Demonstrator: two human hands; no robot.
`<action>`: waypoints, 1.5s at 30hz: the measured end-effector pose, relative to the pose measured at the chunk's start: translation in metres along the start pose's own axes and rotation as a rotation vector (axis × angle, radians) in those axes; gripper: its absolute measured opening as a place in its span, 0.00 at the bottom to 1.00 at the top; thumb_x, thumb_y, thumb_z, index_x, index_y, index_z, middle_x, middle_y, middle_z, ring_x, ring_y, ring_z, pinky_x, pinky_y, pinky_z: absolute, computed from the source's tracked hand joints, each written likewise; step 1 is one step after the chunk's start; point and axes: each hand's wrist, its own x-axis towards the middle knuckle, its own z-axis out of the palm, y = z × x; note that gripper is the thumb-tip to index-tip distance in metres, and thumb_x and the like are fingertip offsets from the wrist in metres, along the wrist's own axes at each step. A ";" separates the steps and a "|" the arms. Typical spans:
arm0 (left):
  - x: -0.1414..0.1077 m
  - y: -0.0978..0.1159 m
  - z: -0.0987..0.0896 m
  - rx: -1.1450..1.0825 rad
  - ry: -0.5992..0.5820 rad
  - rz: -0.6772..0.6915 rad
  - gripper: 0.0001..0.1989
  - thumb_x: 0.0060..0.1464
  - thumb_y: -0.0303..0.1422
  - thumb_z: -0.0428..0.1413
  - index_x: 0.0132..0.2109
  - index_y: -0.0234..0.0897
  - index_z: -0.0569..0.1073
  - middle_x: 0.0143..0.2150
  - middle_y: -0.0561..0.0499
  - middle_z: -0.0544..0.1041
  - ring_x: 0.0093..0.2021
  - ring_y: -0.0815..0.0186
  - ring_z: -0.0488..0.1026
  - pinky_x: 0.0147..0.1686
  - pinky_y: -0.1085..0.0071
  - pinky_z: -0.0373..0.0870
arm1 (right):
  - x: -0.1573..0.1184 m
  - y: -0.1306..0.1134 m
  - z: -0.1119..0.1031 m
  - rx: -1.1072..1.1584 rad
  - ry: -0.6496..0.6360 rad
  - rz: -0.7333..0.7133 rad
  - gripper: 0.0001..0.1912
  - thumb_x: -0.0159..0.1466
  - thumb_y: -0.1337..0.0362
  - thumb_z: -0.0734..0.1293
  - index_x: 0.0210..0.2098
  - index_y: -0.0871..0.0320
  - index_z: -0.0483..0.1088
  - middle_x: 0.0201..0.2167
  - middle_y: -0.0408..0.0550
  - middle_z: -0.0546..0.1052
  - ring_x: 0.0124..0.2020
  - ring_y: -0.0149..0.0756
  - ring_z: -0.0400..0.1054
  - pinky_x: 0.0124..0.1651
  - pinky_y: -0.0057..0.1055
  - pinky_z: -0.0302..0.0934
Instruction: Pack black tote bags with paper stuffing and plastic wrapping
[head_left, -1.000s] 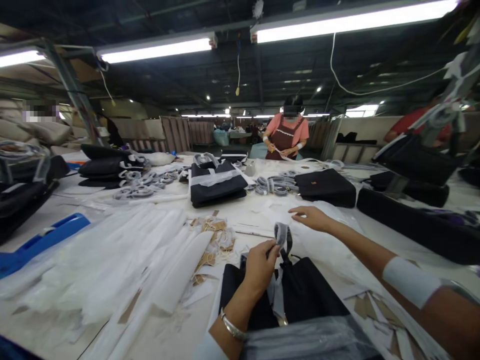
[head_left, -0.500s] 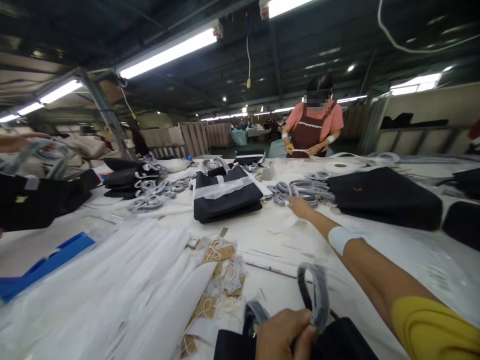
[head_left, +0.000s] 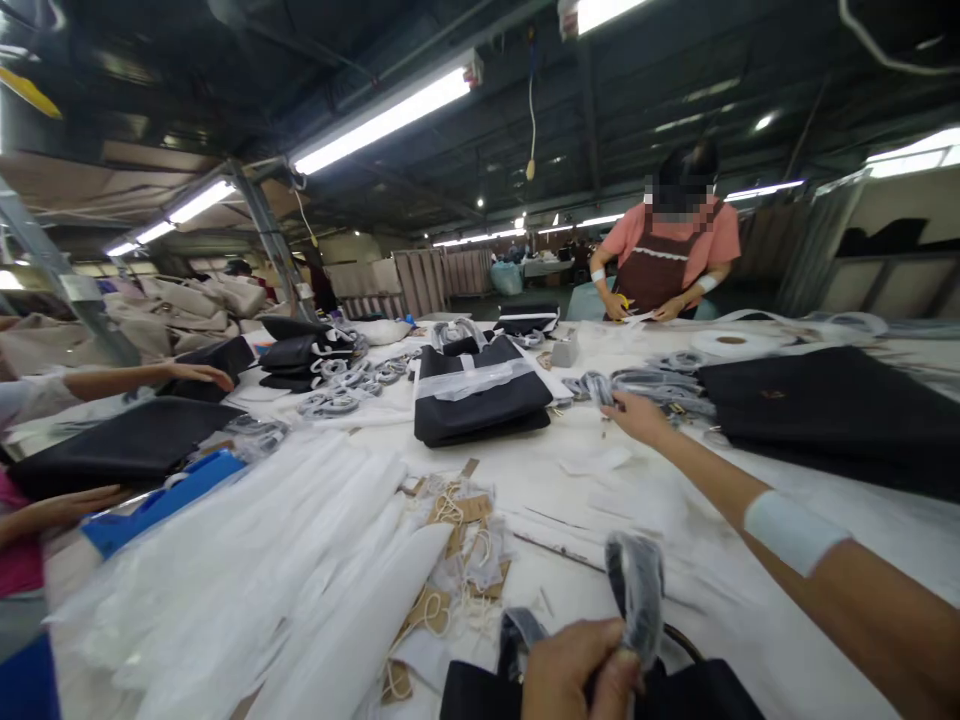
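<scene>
At the bottom, my left hand [head_left: 574, 665] is closed round the plastic-wrapped handle [head_left: 637, 590] of a black bag [head_left: 701, 690]. My right hand [head_left: 636, 415] reaches across the table, its fingers pinched on a grey wrapped strap [head_left: 598, 388] at the edge of a pile of coiled straps [head_left: 652, 383]. Right of that pile lies a flat black bag [head_left: 832, 410]. A black bag with a white wrapped band [head_left: 480, 395] stands on the table left of my right hand. Tags with white strings [head_left: 472, 510] are scattered left of my left hand.
White plastic sheets [head_left: 247, 570] cover the table's left front, beside a blue item [head_left: 169, 500]. Another person's hands reach in at the left over a black bag [head_left: 120, 440]. Across the table stands a person in a brown apron [head_left: 652, 265]. Black bags [head_left: 292, 355] are stacked farther back.
The view has shifted left. My right hand now has a strap lifted slightly at the pile's edge. At the left, the other person's bag now lies flat instead of being held up.
</scene>
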 end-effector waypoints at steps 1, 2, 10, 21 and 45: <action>0.003 0.005 -0.003 -0.062 0.007 -0.030 0.16 0.63 0.43 0.49 0.38 0.43 0.79 0.32 0.47 0.80 0.34 0.61 0.77 0.38 0.68 0.73 | -0.016 -0.003 -0.019 0.044 0.015 -0.020 0.15 0.68 0.55 0.61 0.41 0.59 0.74 0.35 0.50 0.77 0.38 0.41 0.71 0.38 0.33 0.64; 0.006 0.010 -0.007 -0.121 -0.003 -0.067 0.17 0.63 0.44 0.49 0.38 0.41 0.79 0.31 0.48 0.80 0.31 0.62 0.76 0.35 0.69 0.73 | -0.034 -0.007 -0.036 0.131 0.020 -0.029 0.19 0.69 0.51 0.59 0.41 0.58 0.74 0.32 0.48 0.76 0.35 0.38 0.70 0.35 0.31 0.63; 0.020 0.028 -0.028 -0.224 0.082 -0.144 0.17 0.63 0.44 0.50 0.35 0.36 0.75 0.19 0.56 0.68 0.20 0.70 0.66 0.29 0.74 0.64 | -0.204 -0.046 -0.100 1.189 -0.139 0.156 0.23 0.56 0.44 0.72 0.37 0.59 0.78 0.34 0.50 0.77 0.30 0.31 0.67 0.31 0.27 0.62; 0.021 0.023 -0.040 -0.297 0.147 -0.033 0.16 0.62 0.42 0.51 0.44 0.36 0.77 0.30 0.51 0.76 0.30 0.67 0.73 0.38 0.70 0.69 | -0.307 -0.119 -0.038 1.288 -0.203 0.094 0.21 0.52 0.57 0.77 0.45 0.54 0.76 0.43 0.49 0.81 0.45 0.44 0.75 0.54 0.40 0.65; 0.010 0.035 -0.026 -0.362 0.016 -0.106 0.12 0.51 0.39 0.62 0.38 0.34 0.77 0.34 0.49 0.77 0.33 0.66 0.71 0.36 0.71 0.68 | -0.329 -0.116 -0.015 1.671 -0.054 0.141 0.18 0.54 0.53 0.75 0.40 0.55 0.78 0.43 0.48 0.80 0.44 0.40 0.73 0.50 0.36 0.65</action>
